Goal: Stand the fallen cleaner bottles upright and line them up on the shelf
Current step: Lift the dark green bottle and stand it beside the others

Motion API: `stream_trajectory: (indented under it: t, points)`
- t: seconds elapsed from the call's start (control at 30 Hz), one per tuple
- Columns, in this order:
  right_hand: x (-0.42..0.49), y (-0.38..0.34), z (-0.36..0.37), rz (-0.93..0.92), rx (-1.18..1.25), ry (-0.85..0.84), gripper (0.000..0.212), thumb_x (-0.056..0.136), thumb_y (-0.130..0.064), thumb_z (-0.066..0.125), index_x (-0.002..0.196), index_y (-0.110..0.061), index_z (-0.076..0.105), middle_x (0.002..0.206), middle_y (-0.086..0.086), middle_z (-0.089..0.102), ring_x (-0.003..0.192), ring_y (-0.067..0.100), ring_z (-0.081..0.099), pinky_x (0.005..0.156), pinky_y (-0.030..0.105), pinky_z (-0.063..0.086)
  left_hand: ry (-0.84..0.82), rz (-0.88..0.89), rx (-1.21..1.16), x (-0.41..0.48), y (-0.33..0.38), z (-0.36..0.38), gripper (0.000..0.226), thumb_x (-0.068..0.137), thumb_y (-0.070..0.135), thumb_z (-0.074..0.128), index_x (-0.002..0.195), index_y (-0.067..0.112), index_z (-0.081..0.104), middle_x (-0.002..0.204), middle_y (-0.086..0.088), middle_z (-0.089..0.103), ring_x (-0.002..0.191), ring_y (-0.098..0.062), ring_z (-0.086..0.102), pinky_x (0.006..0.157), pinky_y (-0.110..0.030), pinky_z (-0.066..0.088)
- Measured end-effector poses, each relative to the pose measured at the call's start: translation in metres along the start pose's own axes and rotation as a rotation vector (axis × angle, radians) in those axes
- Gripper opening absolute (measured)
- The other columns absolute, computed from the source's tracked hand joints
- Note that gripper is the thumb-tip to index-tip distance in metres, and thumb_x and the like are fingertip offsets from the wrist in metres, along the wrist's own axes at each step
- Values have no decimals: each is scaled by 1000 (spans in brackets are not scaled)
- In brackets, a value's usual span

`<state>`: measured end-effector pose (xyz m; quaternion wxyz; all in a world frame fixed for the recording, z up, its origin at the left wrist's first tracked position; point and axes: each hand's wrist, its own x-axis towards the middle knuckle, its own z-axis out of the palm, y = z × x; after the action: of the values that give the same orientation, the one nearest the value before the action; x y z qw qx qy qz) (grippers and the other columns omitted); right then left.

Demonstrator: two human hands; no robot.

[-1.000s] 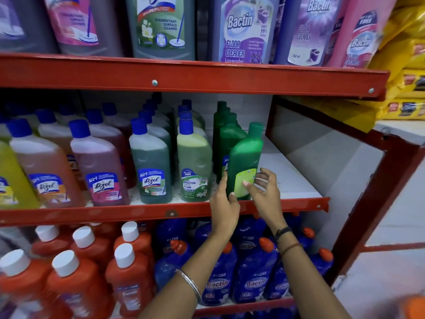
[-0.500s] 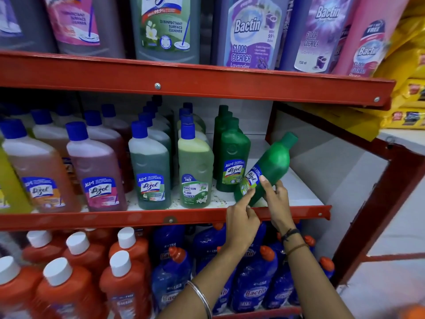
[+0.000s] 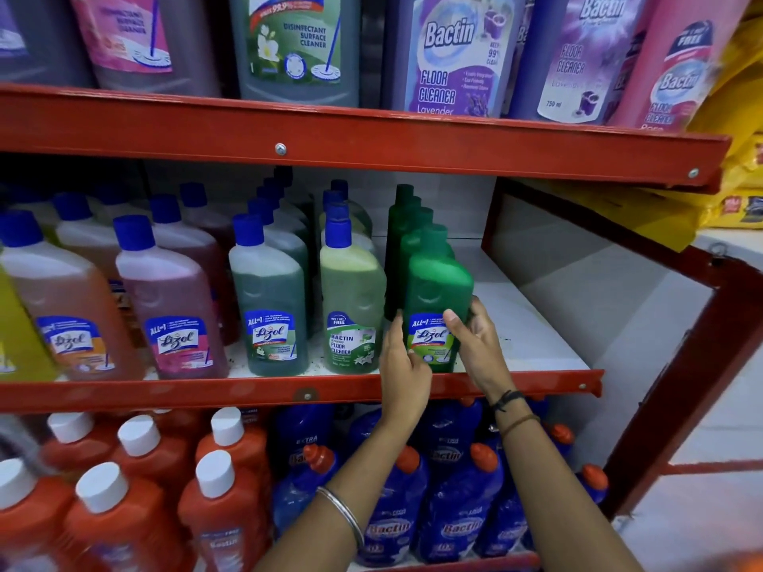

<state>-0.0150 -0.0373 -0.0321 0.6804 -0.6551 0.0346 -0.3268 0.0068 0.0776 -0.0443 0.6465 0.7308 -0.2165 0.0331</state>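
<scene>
On the middle shelf (image 3: pixel 516 324) — green bottle (image 3: pixel 437 282) upright, cap up, label forward.

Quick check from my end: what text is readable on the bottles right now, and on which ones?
"All in 1 Lizol": held green bottle, pink bottle.
"BACTIN FLOOR CLEANER", "FREE": pale green bottle.
"Bactin FLOOR CLEANER Lavender": lavender pack.
"DISINFECTANT SURFACE CLEANER": grey-green pack.
"750 ml": purple pack.
Fine print: too small.

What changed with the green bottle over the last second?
The green Lizol bottle, tilted right half a second ago, now stands upright at the front of the green row. The right hand grips its side; the left hand touches its label. The other bottles have not moved.
</scene>
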Motion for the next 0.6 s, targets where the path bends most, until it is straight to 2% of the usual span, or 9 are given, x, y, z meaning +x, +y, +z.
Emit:
stream_trajectory:
  t: [0.07, 0.17, 0.2, 0.3, 0.37, 0.43, 0.5, 0.53, 0.6]
  points:
    - [1, 3, 3, 1, -25, -9, 27, 88, -20, 57, 115, -20, 53, 112, 2, 66, 99, 12, 67, 80, 26, 57, -3, -4, 8, 0, -1, -2, 65, 83, -12, 37, 143, 10, 27, 147, -9, 36, 126, -9, 36, 86, 11, 19]
    - [-1, 3, 6, 1, -52, 29, 26, 93, -12, 50, 119, -14, 52, 109, 0, 65, 92, 3, 68, 74, 19, 55, -58, 11, 43, -2, -2, -3, 71, 83, -14, 36, 146, 13, 17, 150, -8, 31, 123, -3, 32, 84, 12, 21]
    - [-3, 3, 6, 1, -74, 54, 27, 93, -11, 51, 120, -12, 52, 108, -1, 66, 90, 1, 68, 73, 17, 55, -78, 16, 59, -4, -2, -4, 73, 84, -13, 36, 147, 16, 14, 151, -7, 28, 127, -5, 32, 92, 7, 24]
    - [-16, 12, 5, -20, -136, 133, 38, 91, -11, 57, 128, -8, 51, 114, 2, 66, 100, 2, 66, 79, 19, 55, -145, 62, 139, -8, -8, -9, 80, 80, -13, 36, 147, 17, 5, 155, -6, 24, 139, -17, 30, 114, -27, 29]
    - [-28, 19, 5, -25, -177, 177, 37, 90, -9, 58, 127, -10, 52, 117, -2, 66, 103, -1, 65, 82, 17, 55, -185, 105, 218, -8, -12, -12, 85, 76, -12, 37, 147, 17, 0, 156, -8, 23, 139, -22, 30, 113, -39, 33]
    - [-33, 22, 6, -41, -216, 203, 34, 91, -3, 55, 122, -17, 52, 106, -12, 65, 89, -13, 64, 72, 7, 51, -191, 104, 258, -7, -12, -11, 88, 74, -11, 37, 147, 17, -3, 155, -9, 25, 137, -27, 34, 110, -43, 37]
    - [-29, 22, 5, -30, -251, 233, 38, 91, -2, 54, 128, -9, 53, 112, -5, 65, 88, -12, 64, 71, 5, 49, -201, 87, 282, -11, -6, -9, 87, 75, -11, 37, 147, 15, -4, 156, -10, 22, 139, -27, 31, 114, -37, 31]
    - [-26, 21, 3, -30, -267, 242, 41, 91, -3, 54, 132, -5, 51, 119, 0, 64, 93, -6, 65, 73, 5, 50, -214, 88, 299, -13, -4, -9, 85, 77, -12, 36, 147, 13, -3, 157, -10, 18, 142, -25, 25, 114, -27, 24]
    - [-24, 19, -1, -26, -293, 239, 44, 92, -5, 52, 136, -4, 47, 124, 2, 61, 100, 4, 64, 76, 8, 51, -244, 117, 322, -19, -2, -9, 81, 79, -13, 35, 147, 10, -2, 159, -10, 9, 145, -20, 14, 104, -9, 15]
